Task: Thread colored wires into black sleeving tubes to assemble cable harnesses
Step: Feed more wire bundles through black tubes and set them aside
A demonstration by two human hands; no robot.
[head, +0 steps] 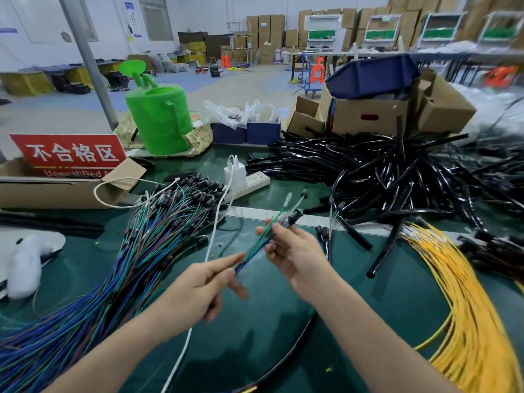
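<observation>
above the mat point(283, 321), left hand point(204, 282) and right hand point(295, 251) pinching one wire bundle point(256, 246)

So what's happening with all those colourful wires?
A person is working at a green table. Both hands hold one small bunch of wires in the air: the left hand pinches its lower end and the right hand grips it higher up. A big heap of coloured wires lies to the left, yellow wires to the right, and a pile of black tubes lies behind.
</observation>
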